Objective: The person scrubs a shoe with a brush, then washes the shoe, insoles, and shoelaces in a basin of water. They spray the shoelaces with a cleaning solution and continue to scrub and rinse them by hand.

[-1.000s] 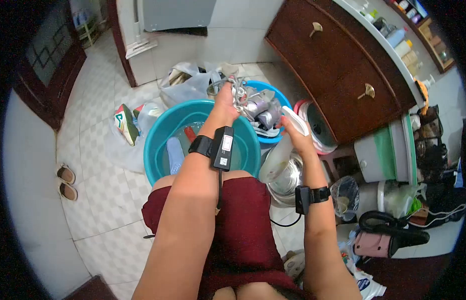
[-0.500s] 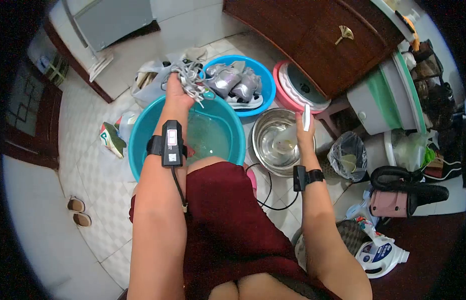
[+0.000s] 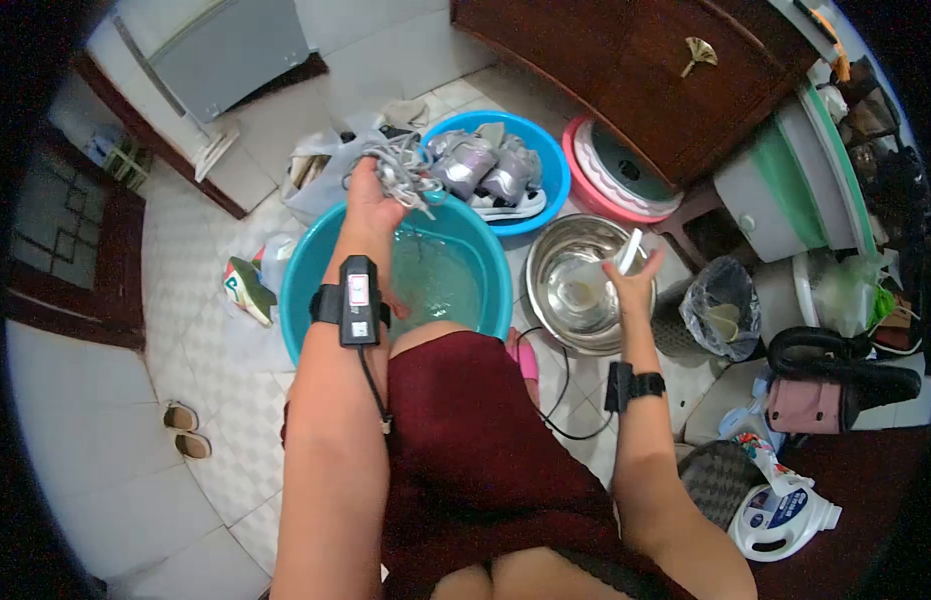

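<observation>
My left hand (image 3: 371, 195) is closed around a tangled bundle of grey shoelaces (image 3: 404, 172), held above the far rim of a teal basin (image 3: 499, 265) with cloudy water in it. Some lace ends dangle toward the water. Over a steel bowl (image 3: 539, 290), my right hand (image 3: 634, 282) grips the white handle (image 3: 632, 248) of what looks like a translucent scoop (image 3: 589, 278); its shape is hard to make out against the shiny metal. Just beyond the teal basin, silver-grey shoes (image 3: 506, 178) lie in a blue basin (image 3: 559, 185).
Pink and white basins (image 3: 626, 205) stand behind the steel bowl, below a brown cabinet (image 3: 606, 70). At right are a lined trash bin (image 3: 721, 310), a pink appliance (image 3: 806, 405) and a white detergent bottle (image 3: 781, 525). Slippers (image 3: 191, 445) lie at left.
The whole view has shifted slightly to the right. My right hand has tilted the white handle, and its fingers have spread a little. The shoelace bundle stays raised in my left hand.
</observation>
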A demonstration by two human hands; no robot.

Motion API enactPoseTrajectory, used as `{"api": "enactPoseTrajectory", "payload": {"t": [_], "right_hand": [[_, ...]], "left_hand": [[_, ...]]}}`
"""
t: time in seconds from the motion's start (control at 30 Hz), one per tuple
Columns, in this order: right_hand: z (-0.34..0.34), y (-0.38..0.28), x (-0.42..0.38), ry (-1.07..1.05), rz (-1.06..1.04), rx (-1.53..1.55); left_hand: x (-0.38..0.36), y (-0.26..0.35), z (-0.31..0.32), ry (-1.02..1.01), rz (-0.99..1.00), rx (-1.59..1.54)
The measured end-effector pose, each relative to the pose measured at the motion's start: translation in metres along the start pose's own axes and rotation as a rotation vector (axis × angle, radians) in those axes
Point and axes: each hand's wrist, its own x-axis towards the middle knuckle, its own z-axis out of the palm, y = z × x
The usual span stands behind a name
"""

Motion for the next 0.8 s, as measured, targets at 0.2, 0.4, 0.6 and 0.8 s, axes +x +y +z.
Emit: {"api": "enactPoseTrajectory", "payload": {"t": [0.2, 0.4, 0.6, 0.8], "right_hand": [[0.012, -0.105, -0.014, -0.205, -0.123, 0.422], [0.125, -0.223, -0.040, -0.674, 0.510, 1.002], [0.246, -0.202, -0.045, -1.035, 0.706, 1.492], [0.213, -0.205, -0.062, -1.131, 0.233, 0.518]], "left_hand": [[-0.008, 0.002, 0.000, -0.059, -0.033, -0.009], [-0.016, 0.003, 0.005, -0.149, 0.037, -0.042], [-0.044, 0.017, 0.016, -0.339, -0.070, -0.073], [-0.058, 0.036, 0.031, -0.201, 0.091, -0.055]]}}
